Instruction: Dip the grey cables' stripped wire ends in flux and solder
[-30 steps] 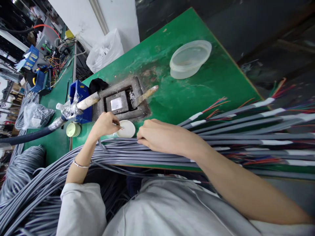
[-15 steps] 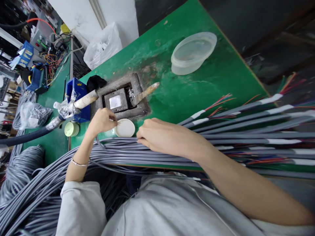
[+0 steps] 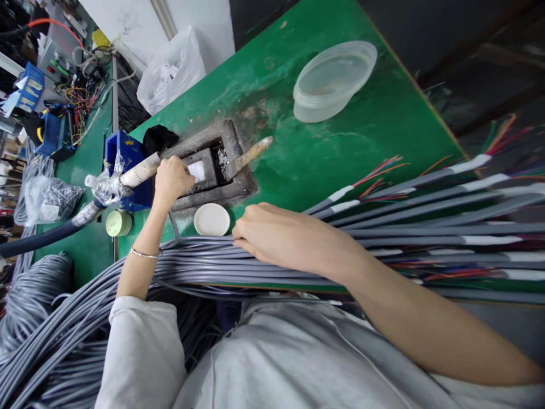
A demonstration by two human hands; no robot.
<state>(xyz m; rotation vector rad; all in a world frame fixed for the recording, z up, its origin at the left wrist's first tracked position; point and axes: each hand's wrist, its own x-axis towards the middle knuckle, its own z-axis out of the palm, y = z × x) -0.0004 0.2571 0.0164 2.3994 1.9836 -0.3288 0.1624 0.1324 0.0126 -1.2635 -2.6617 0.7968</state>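
Observation:
My left hand (image 3: 172, 180) is closed on a grey cable (image 3: 174, 227), which rises out of the cable bundle (image 3: 204, 264). It is over the near left side of a solder pot (image 3: 199, 170) with a bright, silvery surface. The cable's tip is hidden by the fingers. My right hand (image 3: 268, 230) is closed at the bundle's upper edge; what lies inside its fingers is hidden. Between both hands sits a shallow white dish (image 3: 212, 220). A scraper with a worn handle (image 3: 255, 150) leans on the pot's sooty frame (image 3: 232, 136).
An extraction pipe (image 3: 140, 170) ends beside the pot, before a blue bin (image 3: 128, 145). A pale green tub (image 3: 118, 223) stands left. An oval plastic container (image 3: 334, 82) sits on the green table (image 3: 306, 153). Stripped cable ends (image 3: 374, 176) fan out at right; a plastic bag (image 3: 174, 74) is behind.
My left hand has moved up and away from me, from beside the white dish to the solder pot, drawing the cable along. My right hand has stayed at the bundle.

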